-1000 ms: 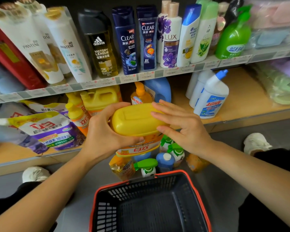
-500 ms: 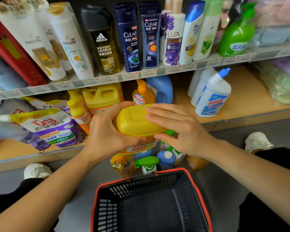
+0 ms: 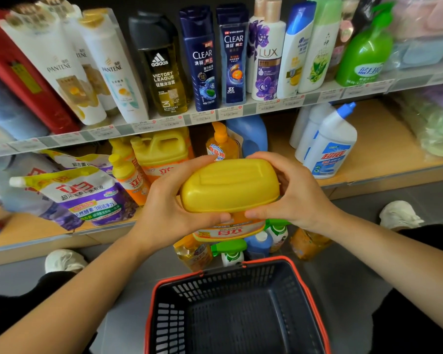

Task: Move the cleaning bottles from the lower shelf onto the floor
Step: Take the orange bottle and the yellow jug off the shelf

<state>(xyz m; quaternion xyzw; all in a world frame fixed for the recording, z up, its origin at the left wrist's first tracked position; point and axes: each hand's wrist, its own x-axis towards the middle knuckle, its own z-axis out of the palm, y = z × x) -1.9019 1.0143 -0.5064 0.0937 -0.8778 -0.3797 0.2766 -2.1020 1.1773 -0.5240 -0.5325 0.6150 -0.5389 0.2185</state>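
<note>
Left hand (image 3: 169,208): your fingers curl round the near left side of the broad yellow cap (image 3: 230,185), thumb under its front edge, gripping firmly.
Right hand (image 3: 297,198): it mirrors the left, fingers wrapped over the cap's right end and thumb meeting the other at the front.
Orange detergent bottle (image 3: 228,231): you hold it by the cap between both hands, upright, out in front of the lower shelf (image 3: 384,159) and off it. Its base is hidden, so whether it touches the floor (image 3: 368,264) cannot be told.
On the floor: a green-trigger spray bottle (image 3: 230,254), a blue-capped bottle (image 3: 260,245) and an orange refill pouch (image 3: 192,251) stand bunched just below the held bottle, between the shelf edge and the red-rimmed basket (image 3: 241,267).
Left on the shelf: a yellow jug (image 3: 161,152), an orange pump bottle (image 3: 221,146), a blue jug (image 3: 251,134) and a white cleaner bottle (image 3: 333,146) remain, the last well off to your right.
Step in hand: carrying one bottle down to join the group; by the count on the shelf, the task looks roughly half done.
Next move: find a bare patch of floor beside the cluster, set the bottle down square so it knocks nothing over, then loosen both hands and reach back for the nearest jug.
</note>
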